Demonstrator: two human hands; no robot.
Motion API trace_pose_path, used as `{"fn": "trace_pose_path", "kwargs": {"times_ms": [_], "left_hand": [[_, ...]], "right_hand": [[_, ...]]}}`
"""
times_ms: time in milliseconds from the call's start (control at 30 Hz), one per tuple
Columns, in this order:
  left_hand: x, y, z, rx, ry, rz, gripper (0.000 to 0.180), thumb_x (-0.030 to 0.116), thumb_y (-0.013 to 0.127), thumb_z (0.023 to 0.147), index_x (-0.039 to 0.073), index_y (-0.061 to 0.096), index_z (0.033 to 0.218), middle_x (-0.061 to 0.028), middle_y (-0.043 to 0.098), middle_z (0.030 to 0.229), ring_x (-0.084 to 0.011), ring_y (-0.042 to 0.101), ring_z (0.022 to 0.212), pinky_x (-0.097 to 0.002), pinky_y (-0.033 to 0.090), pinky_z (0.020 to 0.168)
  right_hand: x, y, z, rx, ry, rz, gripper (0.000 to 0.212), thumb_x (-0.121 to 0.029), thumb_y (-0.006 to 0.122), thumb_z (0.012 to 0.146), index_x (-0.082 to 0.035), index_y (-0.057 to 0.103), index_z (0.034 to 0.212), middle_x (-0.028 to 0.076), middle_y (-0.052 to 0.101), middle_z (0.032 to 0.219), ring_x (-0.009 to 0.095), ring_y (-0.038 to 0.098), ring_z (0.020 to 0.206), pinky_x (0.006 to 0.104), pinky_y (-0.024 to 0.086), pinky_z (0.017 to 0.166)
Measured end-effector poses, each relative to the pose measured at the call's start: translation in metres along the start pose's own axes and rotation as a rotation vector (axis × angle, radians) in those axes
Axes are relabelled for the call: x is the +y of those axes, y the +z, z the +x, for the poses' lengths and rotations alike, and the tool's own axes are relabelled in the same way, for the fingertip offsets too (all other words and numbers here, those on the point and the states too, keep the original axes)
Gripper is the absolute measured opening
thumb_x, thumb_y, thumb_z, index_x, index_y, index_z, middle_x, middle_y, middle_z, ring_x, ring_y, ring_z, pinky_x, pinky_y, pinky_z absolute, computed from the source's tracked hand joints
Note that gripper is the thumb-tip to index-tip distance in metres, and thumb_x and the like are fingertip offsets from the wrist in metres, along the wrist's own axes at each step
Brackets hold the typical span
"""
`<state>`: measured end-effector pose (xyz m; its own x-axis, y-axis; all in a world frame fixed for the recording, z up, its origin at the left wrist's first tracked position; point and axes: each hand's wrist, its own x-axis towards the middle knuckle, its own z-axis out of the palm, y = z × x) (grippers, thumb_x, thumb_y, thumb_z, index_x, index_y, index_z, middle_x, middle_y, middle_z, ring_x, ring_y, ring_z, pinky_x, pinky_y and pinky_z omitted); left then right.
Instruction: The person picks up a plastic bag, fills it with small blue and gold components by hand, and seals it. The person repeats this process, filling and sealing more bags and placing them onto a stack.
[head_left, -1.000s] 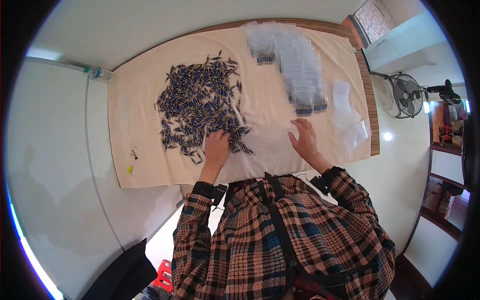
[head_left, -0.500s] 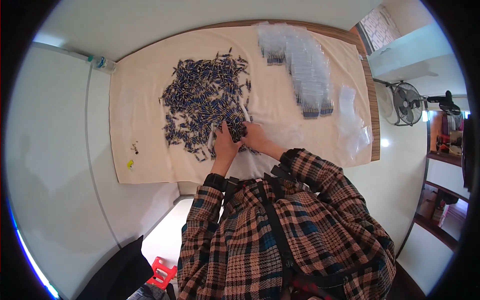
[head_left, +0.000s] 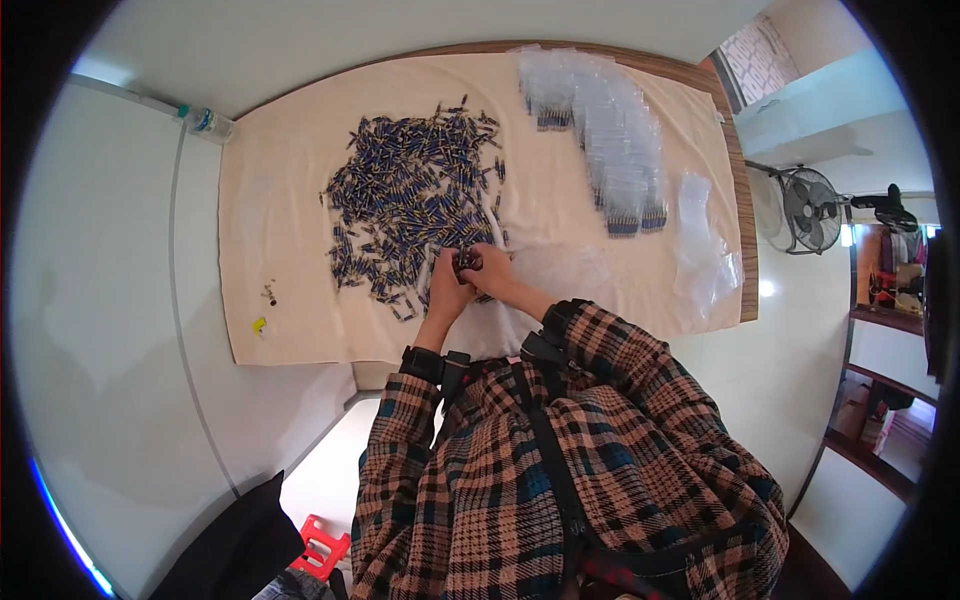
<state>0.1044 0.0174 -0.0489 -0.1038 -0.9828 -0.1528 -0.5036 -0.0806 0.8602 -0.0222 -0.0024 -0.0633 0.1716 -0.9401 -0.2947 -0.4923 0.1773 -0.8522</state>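
Note:
A large pile of small blue-and-gold rod-shaped pieces (head_left: 400, 180) is spread over the cream cloth. At its near edge my left hand (head_left: 447, 285) and my right hand (head_left: 490, 272) meet, fingers curled in toward each other. Between the fingertips sits a small cluster of dark pieces (head_left: 464, 261), pinched from both sides. Exactly how many there are cannot be made out. A whitish strip (head_left: 490, 215) lies along the right side of the pile. Thin clear plastic (head_left: 565, 270) rests on the cloth right of my right hand.
Rows of clear plastic bags (head_left: 612, 140) filled with the same pieces overlap at the back right. More clear bags (head_left: 700, 240) lie near the right edge. A yellow item (head_left: 259, 325) and tiny metal bits (head_left: 270, 293) sit at left, a bottle (head_left: 207, 124) at the far left corner.
My hands have drawn together, the right one shifting left toward the left one. A cluster of dark pieces now shows between their fingertips.

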Motion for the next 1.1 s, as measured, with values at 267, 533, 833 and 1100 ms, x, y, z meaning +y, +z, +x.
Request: {"fn": "trace_pose_path", "kwargs": {"times_ms": [267,533,833,1100], "left_hand": [[0.003,0.022,-0.016,0.043,-0.117,-0.420,0.047,0.002,0.066,0.069,0.001,0.045,0.111,-0.0138,0.059,0.096,-0.0232,0.060,0.085,-0.0321,0.048,0.074],[0.001,0.021,-0.017,-0.018,-0.253,-0.360,0.024,0.000,0.056,0.081,-0.002,0.055,0.105,-0.0114,0.062,0.088,-0.0146,0.062,0.068,-0.0260,0.050,0.060],[-0.009,0.025,-0.014,0.061,-0.187,-0.201,0.016,0.000,0.054,0.084,-0.003,0.059,0.099,-0.0075,0.062,0.075,-0.0123,0.059,0.057,-0.0251,0.048,0.049],[-0.008,0.014,-0.015,-0.076,-0.430,-0.556,0.022,0.010,0.045,0.091,-0.003,0.053,0.108,-0.0085,0.062,0.074,-0.0124,0.056,0.048,-0.0246,0.041,0.039]], "right_hand": [[0.003,-0.030,-0.009,-0.151,0.123,0.401,0.021,-0.015,0.067,0.072,0.001,0.063,0.086,0.009,0.063,0.068,0.017,0.059,0.055,0.0313,0.046,0.051],[0.032,-0.036,-0.013,-0.186,0.120,0.394,0.015,-0.015,0.063,0.076,0.000,0.065,0.081,0.004,0.060,0.060,0.009,0.051,0.049,0.0258,0.043,0.046],[0.044,-0.032,-0.013,-0.079,-0.052,0.245,0.020,-0.018,0.065,0.073,0.002,0.064,0.075,0.008,0.061,0.060,0.011,0.055,0.054,0.0278,0.046,0.054],[0.034,-0.040,-0.024,0.075,-0.175,0.174,0.017,-0.014,0.067,0.070,0.001,0.063,0.077,0.009,0.062,0.063,0.013,0.061,0.060,0.0270,0.048,0.056]]}}
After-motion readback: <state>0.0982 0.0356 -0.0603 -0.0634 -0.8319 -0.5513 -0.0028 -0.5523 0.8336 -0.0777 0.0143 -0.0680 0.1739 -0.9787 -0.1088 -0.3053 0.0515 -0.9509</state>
